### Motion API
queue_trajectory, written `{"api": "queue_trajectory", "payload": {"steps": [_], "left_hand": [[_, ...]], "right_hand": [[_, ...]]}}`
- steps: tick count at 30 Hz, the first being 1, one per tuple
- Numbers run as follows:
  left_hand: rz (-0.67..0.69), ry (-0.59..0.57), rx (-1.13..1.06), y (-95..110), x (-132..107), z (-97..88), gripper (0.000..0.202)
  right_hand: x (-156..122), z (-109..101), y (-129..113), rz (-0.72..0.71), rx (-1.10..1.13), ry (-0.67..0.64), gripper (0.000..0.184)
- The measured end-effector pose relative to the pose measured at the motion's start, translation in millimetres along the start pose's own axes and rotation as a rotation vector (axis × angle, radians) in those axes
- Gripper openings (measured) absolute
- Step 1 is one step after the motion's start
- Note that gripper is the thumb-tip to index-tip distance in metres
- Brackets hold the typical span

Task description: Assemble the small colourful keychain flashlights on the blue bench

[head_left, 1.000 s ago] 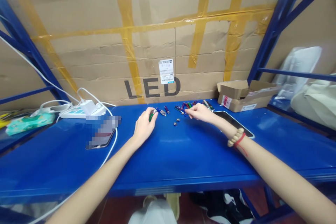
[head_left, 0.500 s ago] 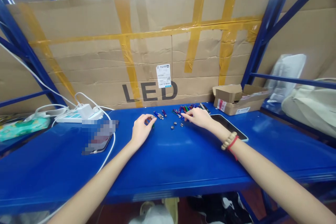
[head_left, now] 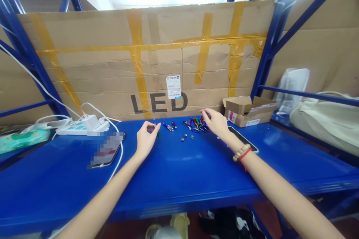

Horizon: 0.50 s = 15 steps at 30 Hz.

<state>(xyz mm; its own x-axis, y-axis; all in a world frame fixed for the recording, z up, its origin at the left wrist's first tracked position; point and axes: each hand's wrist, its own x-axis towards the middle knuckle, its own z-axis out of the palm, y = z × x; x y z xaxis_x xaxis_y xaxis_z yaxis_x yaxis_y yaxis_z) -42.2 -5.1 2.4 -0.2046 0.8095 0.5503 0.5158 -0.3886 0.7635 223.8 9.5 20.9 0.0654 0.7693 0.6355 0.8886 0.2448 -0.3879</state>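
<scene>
My left hand (head_left: 146, 139) is closed in a pinch above the blue shelf, on a small green tube (head_left: 159, 134) that is mostly hidden by the fingers. Just right of it lie a blue tube with a silver end (head_left: 168, 127) and a shorter dark blue tube (head_left: 174, 124). Three small silver pieces (head_left: 185, 135) rest on the surface between my hands. My right hand (head_left: 217, 122) is at the right side of a pile of small coloured tubes and clips (head_left: 195, 122), its fingers curled together; what they hold, if anything, is hidden.
An open cardboard box (head_left: 242, 115) stands behind my right hand, and a dark-screened tablet (head_left: 243, 140) lies under that forearm. On the left are a phone (head_left: 108, 153), a white cable (head_left: 119, 160) and a power strip (head_left: 75, 129). A tall cardboard sheet (head_left: 112, 71) closes the back.
My right hand has moved from the front of the pile to its back right side. My left hand stays in its pinch at nearly the same place. The camera view has tilted upward slightly.
</scene>
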Motion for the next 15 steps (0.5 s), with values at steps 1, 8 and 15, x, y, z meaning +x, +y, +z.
{"api": "queue_trajectory", "payload": {"steps": [1, 8, 15], "left_hand": [[-0.031, -0.006, -0.04, -0.8, 0.4, 0.2, 0.034], [-0.204, -0.046, -0.277, -3.5, 3.2, 0.2, 0.04], [-0.402, -0.104, -0.463, 8.0, -0.2, -3.3, 0.042]], "right_hand": [[0.4, -2.6, 0.6, 0.021, 0.032, 0.045, 0.032], [4.2, -11.6, 11.2, 0.115, 0.102, 0.208, 0.036], [8.3, -5.1, 19.5, 0.101, 0.052, 0.159, 0.027]]}}
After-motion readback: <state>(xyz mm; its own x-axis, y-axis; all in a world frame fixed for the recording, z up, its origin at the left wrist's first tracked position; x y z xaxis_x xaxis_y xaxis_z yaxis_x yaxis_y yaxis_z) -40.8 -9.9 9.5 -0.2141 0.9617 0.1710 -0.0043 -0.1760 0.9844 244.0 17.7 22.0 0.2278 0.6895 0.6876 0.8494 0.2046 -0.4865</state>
